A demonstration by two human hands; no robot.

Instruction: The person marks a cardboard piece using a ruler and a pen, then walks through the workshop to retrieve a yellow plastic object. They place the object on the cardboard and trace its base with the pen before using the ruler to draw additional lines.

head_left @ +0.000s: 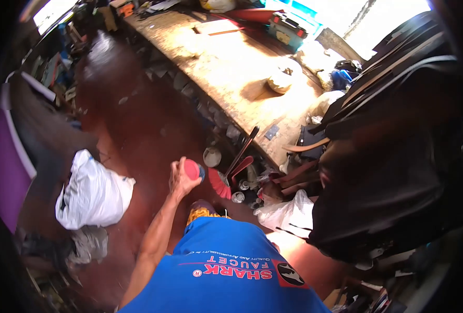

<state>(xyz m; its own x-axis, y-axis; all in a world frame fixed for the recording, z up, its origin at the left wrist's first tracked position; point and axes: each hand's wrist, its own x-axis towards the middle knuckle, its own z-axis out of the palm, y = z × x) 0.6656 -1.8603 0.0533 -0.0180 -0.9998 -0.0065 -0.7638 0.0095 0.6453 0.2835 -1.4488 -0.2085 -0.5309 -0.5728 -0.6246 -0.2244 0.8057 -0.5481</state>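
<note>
My left hand (182, 180) is wrapped round a small round container with a red top (192, 169), held out over the dark red floor (148, 135). Just right of it a red brush or broom head (219, 183) stands low beside the workbench, near a dark-handled tool (250, 143) and a pale round tub (211, 156). A small can (238, 197) lies by the red bristles. My right hand does not show in the view.
The wooden workbench (205, 57) runs diagonally, bearing a roll of tape (280, 82) and a toolbox (288, 30). White sacks (98, 190) stand at left. Black material (377, 172) hangs at right above a plastic bag (291, 213).
</note>
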